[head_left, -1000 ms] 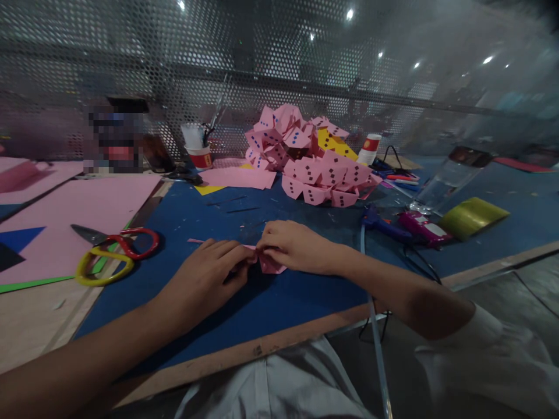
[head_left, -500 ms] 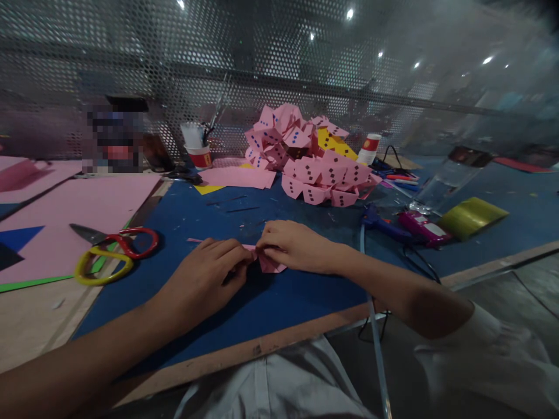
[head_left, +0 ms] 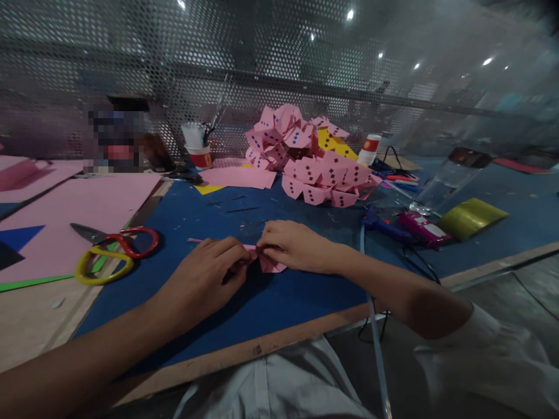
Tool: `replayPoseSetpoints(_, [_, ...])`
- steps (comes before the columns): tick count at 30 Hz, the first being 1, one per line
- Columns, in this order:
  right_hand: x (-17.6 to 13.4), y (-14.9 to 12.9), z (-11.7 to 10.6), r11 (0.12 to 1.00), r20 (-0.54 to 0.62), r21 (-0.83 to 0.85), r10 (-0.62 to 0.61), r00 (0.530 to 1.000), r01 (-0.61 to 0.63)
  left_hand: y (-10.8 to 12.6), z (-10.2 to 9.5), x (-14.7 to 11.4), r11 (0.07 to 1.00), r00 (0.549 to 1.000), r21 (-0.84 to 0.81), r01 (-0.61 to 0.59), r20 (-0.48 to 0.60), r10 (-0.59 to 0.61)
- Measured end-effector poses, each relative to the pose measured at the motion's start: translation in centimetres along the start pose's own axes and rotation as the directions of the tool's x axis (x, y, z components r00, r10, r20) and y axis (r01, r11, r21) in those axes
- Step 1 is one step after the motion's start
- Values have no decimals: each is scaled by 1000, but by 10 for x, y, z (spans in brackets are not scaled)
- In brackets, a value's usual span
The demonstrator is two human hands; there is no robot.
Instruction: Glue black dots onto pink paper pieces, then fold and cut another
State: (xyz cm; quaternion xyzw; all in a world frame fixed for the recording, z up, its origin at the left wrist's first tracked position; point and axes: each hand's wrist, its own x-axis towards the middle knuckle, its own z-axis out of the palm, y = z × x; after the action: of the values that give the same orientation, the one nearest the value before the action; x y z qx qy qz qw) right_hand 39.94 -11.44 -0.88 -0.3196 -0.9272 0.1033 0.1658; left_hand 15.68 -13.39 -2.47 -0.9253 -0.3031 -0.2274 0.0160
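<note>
A small folded piece of pink paper (head_left: 271, 265) is pinched between my two hands, just above the blue table mat (head_left: 244, 326). My left hand (head_left: 213, 270) is closed on its left part, and a thin pink end sticks out past the knuckles. On its right part my right hand (head_left: 290, 245) is closed, thumb and fingertips pressed together. The fingers cover most of the paper, so its full shape is hidden. Beyond my hands stand pink folded-paper pieces (head_left: 329, 177) printed with dark squares.
Scissors (head_left: 117, 250) with red and yellow handles lie at left on pink sheets (head_left: 87, 198). A blue glue gun (head_left: 386, 226), a magenta device (head_left: 423, 228), a yellow-green roll (head_left: 474, 218) and a clear bottle (head_left: 452, 177) sit at right. Paper cups (head_left: 200, 156) stand behind, before a perforated metal screen.
Almost nothing differs. Both hands keep their grip on the pink paper, with at most a tiny shift at the fingertips.
</note>
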Motion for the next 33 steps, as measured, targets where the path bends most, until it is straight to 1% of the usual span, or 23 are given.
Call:
replayPoseSetpoints(5, [2, -1, 1, 1000, -2, -11, 7, 1000, -7, -1, 1, 0, 1000, 1000, 9, 6, 5, -6])
replayPoseSetpoints(10, [4, -3, 0, 999, 17, 15, 40, 999, -40, -1, 0, -2, 1000, 1000, 4, 10, 19, -10])
replayPoseSetpoints(13, [5, -4, -4, 997, 49, 44, 59, 997, -61, -2, 0, -2, 1000, 1000, -1, 14, 20, -14])
replayPoseSetpoints(17, [7, -6, -14, 994, 111, 75, 65, 992, -74, -2, 0, -1, 1000, 999, -7, 19, 29, -19])
replayPoseSetpoints(21, [10, -10, -24, 995, 177, 66, 58, 983, -70, -2, 0, 0, 1000, 1000, -4, 6, 23, -6])
replayPoseSetpoints(26, [16, -10, -21, 996, 159, 40, 72, 985, -79, -3, -1, -1, 1000, 1000, -10, 10, 27, -10])
replayPoseSetpoints(33, [16, -4, -10, 992, 116, 73, 90, 989, -99, -3, 2, -2, 1000, 999, -11, 22, 24, -22])
